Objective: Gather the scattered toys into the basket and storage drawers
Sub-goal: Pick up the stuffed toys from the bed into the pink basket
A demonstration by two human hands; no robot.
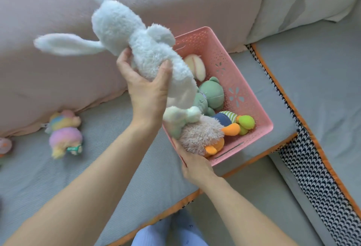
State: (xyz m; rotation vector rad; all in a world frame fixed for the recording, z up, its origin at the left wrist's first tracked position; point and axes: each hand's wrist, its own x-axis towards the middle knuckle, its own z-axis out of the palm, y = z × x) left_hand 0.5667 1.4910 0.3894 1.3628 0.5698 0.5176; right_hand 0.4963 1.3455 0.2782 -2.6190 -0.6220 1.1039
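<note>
My left grip (pixel 144 87) is wrapped round the fluffy white long-eared plush rabbit (pixel 136 44), held up over the pink perforated plastic basket (pixel 234 89) near the grey sofa cushion's front corner. Right grip (pixel 195 164) grabs the basket's near rim. Pastel rainbow plush toy (pixel 64 133) lies by the cushion's back edge. No readable labels anywhere.

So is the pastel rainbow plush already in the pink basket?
No, the pastel rainbow plush lies on the grey cushion left of the pink basket, apart from it.
</note>
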